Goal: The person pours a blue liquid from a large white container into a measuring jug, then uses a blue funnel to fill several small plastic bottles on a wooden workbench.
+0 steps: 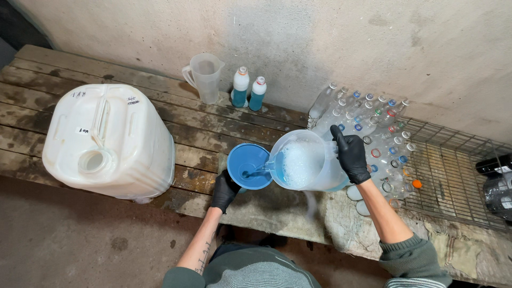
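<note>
My right hand (pixel 352 152), in a black glove, grips the handle of a clear plastic jug (pixel 304 162) that is tilted to the left. Foamy blue liquid runs from its spout into a blue funnel (pixel 248 165). My left hand (pixel 224 190), also black-gloved, is closed just under the funnel; what it grips there is hidden by the funnel. Both stand at the front edge of a worn wooden bench (pixel 202 125).
A big white canister (pixel 109 140) with an open mouth lies on the bench at the left. An empty measuring jug (pixel 205 77) and two capped bottles (pixel 248 89) of blue liquid stand by the wall. Several empty clear bottles (pixel 373 133) lie on a wire rack (pixel 453 170) to the right.
</note>
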